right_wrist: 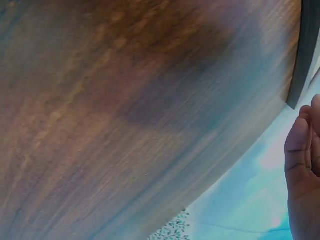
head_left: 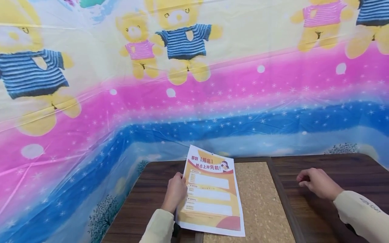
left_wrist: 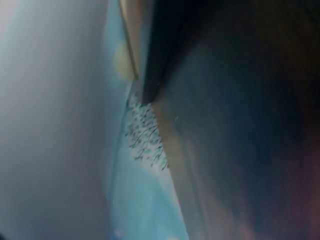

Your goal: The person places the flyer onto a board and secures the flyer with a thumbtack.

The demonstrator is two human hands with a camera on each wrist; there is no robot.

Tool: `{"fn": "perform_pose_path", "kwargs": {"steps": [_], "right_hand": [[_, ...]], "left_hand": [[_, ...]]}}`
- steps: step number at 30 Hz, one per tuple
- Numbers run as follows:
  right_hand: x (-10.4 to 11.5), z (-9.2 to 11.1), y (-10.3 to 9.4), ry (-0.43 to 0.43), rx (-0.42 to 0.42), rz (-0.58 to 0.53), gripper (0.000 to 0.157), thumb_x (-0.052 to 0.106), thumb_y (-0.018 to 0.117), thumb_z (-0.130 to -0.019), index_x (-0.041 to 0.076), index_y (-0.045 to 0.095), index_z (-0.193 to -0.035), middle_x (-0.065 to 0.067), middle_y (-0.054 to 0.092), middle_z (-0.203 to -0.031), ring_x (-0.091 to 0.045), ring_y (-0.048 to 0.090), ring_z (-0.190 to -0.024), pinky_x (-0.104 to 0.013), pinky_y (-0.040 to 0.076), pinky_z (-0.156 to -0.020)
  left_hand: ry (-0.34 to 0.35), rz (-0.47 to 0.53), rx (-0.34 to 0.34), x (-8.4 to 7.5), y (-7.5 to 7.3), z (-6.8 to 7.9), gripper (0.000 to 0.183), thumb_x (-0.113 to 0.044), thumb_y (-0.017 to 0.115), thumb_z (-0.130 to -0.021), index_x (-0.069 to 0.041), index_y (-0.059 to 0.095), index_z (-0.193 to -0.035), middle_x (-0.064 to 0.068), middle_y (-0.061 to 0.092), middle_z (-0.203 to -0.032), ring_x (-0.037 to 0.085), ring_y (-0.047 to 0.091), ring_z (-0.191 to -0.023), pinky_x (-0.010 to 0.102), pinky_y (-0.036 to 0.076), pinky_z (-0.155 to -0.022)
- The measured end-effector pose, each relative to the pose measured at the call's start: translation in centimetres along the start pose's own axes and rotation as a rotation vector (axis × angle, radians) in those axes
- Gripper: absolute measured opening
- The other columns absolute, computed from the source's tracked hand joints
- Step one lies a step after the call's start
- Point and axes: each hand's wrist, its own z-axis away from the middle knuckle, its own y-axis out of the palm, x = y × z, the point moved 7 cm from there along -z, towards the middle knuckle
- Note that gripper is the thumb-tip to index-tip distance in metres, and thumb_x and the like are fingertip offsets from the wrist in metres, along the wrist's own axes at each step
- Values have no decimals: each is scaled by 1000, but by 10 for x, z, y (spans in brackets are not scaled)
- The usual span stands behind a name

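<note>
A printed flyer [head_left: 209,192] with orange and white panels is pinched at its left edge by my left hand [head_left: 175,189]. The sheet is tilted and overlaps the left part of a framed cork board [head_left: 258,195]. Dark wood-like framing runs along the board's right side. Over the table to the right of the board, my right hand [head_left: 319,184] holds nothing, its fingers loosely bent. In the right wrist view, part of that hand's fingers [right_wrist: 298,150] shows at the right edge. The left hand itself is out of sight in the blurred left wrist view.
The dark wood-grain table [head_left: 139,192] extends on both sides of the board. Behind it and along the left hangs a printed cloth [head_left: 237,87] with bears, a pink band and a blue band.
</note>
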Motion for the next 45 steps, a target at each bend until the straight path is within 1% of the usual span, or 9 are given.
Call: {"fn": "perform_pose_path", "kwargs": {"steps": [4, 9, 16, 20, 26, 31, 36, 42, 45], "right_hand": [[6, -2, 0, -16, -6, -5, 10, -2, 69, -81, 4, 67, -89, 2, 62, -80, -15, 57, -72, -31, 46, -58], [16, -5, -1, -31, -10, -30, 9, 0, 70, -81, 6, 66, -87, 3, 60, -78, -16, 57, -71, -29, 46, -57], [28, -11, -2, -41, -23, -39, 9, 4, 73, -80, 6, 66, -87, 4, 60, -77, -13, 56, -68, -30, 45, -56], [34, -15, 0, -47, -23, -32, 11, 1, 72, -80, 5, 67, -88, 4, 60, -78, -13, 57, -70, -30, 46, -57], [43, -19, 2, -56, -10, -47, 12, -4, 68, -82, 4, 68, -91, 2, 62, -80, -16, 60, -72, -30, 47, -58], [52, -23, 3, -66, -8, -60, 12, -4, 68, -82, 4, 69, -91, 3, 63, -80, -17, 60, -73, -30, 48, -59], [62, -32, 9, -69, 9, -73, 11, -3, 69, -82, 5, 70, -90, 2, 63, -80, -14, 58, -71, -29, 48, -58], [71, -42, 14, -87, 10, -61, 11, -2, 70, -82, 7, 72, -88, 3, 64, -79, -12, 58, -70, -29, 49, -59], [75, -46, 15, -94, 6, -62, 10, -1, 70, -82, 7, 72, -88, 1, 65, -80, -13, 59, -70, -29, 49, -60]], "left_hand": [[-44, -15, 75, 0, 17, 5, 11, -8, 51, -96, 1, 57, -99, 9, 57, -77, 22, 56, -71, 40, 47, -64], [-37, -29, 146, -4, 33, 13, 13, -9, 51, -96, 1, 57, -101, 7, 55, -75, 20, 55, -68, 39, 47, -63], [21, -29, 252, -17, 50, 25, 15, -10, 51, -96, 2, 56, -104, 6, 54, -73, 19, 53, -64, 36, 45, -60], [63, -24, 304, -23, 58, 32, 19, -10, 52, -96, 4, 55, -109, 4, 53, -72, 16, 53, -62, 34, 45, -58], [145, -83, 341, -32, 67, 38, 20, -11, 57, -94, 3, 55, -109, 4, 54, -74, 16, 53, -64, 35, 45, -61], [168, -84, 383, -38, 74, 41, 19, -9, 56, -94, 2, 55, -109, 3, 54, -74, 15, 54, -64, 34, 45, -59], [188, -82, 419, -40, 80, 43, 26, -8, 55, -94, 2, 54, -118, 1, 59, -79, 11, 56, -68, 33, 46, -62], [224, -74, 420, -43, 80, 45, 30, -6, 55, -94, 2, 53, -123, 1, 60, -82, 10, 56, -70, 32, 47, -65], [237, -75, 416, -44, 80, 45, 31, -6, 55, -94, 2, 52, -124, 1, 61, -81, 9, 56, -69, 33, 47, -67]]}}
